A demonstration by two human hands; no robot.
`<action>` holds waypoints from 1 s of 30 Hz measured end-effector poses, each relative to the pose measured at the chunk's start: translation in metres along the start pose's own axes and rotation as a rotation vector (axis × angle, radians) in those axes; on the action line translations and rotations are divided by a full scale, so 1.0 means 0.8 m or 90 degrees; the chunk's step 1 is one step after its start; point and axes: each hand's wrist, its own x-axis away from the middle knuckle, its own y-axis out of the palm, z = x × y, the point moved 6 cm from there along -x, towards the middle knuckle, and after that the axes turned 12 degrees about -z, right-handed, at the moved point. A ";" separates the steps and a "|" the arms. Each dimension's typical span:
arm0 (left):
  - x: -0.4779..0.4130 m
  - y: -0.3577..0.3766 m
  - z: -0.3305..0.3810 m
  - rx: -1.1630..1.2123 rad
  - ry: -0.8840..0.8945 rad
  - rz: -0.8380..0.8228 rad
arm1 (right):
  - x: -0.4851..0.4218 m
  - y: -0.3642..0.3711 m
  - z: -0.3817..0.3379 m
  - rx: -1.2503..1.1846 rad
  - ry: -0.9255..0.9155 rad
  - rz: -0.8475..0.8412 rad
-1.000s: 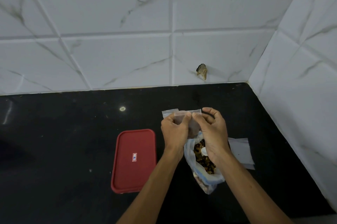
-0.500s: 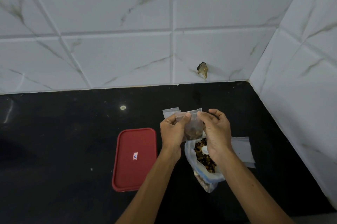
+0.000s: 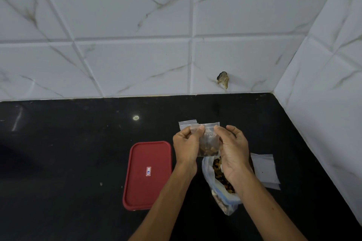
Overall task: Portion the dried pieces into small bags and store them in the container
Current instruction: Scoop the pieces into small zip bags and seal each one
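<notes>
A part-filled small bag [image 3: 208,143] is pinched at its top by the left hand [image 3: 186,148] and right hand [image 3: 233,154], seemingly for sealing, above the open supply bag [image 3: 225,203]; the red-lidded container [image 3: 147,189] is set alongside, mid-counter [image 3: 68,162].

Dim, sharp view with wide-angle edge bending

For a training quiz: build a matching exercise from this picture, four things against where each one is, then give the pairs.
Things: 1 small bag; 2 red lid; 3 large bag; 4 empty bags.
Places: A counter, right of the large bag; B pinched by left hand and right hand; C counter, left of both hands; D lying open under the right hand.
Pairs: 1-B; 2-C; 3-D; 4-A.
</notes>
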 end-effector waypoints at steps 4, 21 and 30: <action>0.000 -0.002 -0.004 0.001 0.006 0.016 | -0.001 0.003 0.002 0.005 0.010 0.009; 0.003 -0.013 -0.016 -0.004 0.071 0.082 | 0.000 0.000 0.011 -0.025 0.032 0.007; 0.004 -0.019 -0.017 -0.026 0.104 0.107 | -0.002 -0.010 0.024 -0.055 0.062 -0.008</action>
